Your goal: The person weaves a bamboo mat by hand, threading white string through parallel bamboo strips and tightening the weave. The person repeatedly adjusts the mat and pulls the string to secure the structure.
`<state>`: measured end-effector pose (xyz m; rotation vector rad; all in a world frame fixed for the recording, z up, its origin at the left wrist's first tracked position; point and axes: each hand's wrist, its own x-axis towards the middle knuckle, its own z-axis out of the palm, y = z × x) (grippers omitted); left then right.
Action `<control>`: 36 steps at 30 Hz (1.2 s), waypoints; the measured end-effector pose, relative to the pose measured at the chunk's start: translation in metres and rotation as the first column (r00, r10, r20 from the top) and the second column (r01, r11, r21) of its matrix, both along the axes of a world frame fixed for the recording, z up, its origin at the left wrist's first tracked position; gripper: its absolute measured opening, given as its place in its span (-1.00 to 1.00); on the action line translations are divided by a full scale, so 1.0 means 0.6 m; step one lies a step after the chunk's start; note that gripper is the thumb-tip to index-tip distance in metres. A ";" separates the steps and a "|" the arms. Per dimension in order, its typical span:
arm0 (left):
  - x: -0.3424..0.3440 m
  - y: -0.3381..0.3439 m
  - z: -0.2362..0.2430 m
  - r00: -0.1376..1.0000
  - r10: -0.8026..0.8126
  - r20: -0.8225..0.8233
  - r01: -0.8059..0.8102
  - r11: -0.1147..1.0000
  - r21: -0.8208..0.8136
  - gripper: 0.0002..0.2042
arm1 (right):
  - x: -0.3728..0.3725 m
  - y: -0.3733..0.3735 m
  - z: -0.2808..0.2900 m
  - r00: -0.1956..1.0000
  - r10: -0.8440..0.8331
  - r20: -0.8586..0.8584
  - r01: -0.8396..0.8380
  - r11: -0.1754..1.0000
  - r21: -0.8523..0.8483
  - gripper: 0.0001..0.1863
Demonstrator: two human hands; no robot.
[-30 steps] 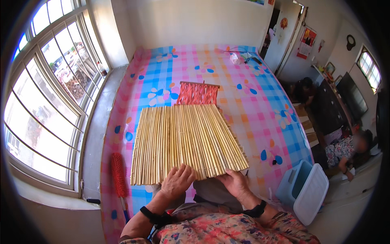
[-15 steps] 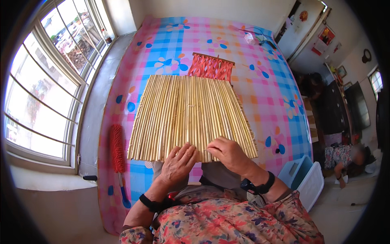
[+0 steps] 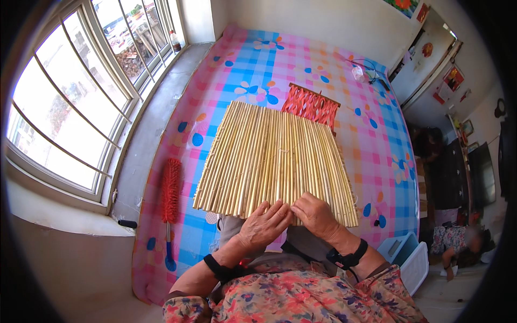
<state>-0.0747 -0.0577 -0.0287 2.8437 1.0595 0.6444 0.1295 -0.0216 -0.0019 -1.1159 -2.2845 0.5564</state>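
Note:
A mat of pale yellow stalks point(image 3: 274, 161), laid side by side and tied together, rests tilted across my lap. At its near edge my left hand point(image 3: 264, 223) has its fingers over the stalk ends, its thumb hidden. Beside it, almost touching, my right hand point(image 3: 318, 215) is closed in a pinch at the same edge; what lies between its fingertips is hidden. A small knot of thread point(image 3: 283, 151) shows near the mat's middle. Each wrist wears a black band.
A plaid bed cover point(image 3: 215, 81) spreads around me. On it lie a red duster point(image 3: 170, 188) at left, a red woven piece point(image 3: 311, 105) beyond the mat and a cable point(image 3: 371, 70). Light-blue and white bins point(image 3: 412, 264) stand right. Another person point(image 3: 452, 245) is at far right.
My view has turned, shifting the scene rightward. The mat now slants more, its right side nearer. My right hand has come closer to my left hand along the near edge.

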 end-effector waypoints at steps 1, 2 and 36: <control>0.000 0.000 0.000 1.000 0.000 0.027 0.000 1.000 0.004 -0.56 | -0.001 0.001 -0.001 1.000 -0.009 -0.002 0.009 1.000 -0.015 -0.85; 0.001 0.002 -0.001 1.000 -0.004 0.015 0.004 1.000 0.000 -0.55 | -0.002 0.001 -0.002 1.000 -0.001 -0.021 0.000 1.000 -0.014 -0.85; -0.023 -0.011 -0.005 0.999 0.018 -0.044 -0.022 0.996 -0.081 -0.51 | 0.032 0.080 0.073 0.279 -0.444 -0.852 -0.391 0.757 -0.523 -0.76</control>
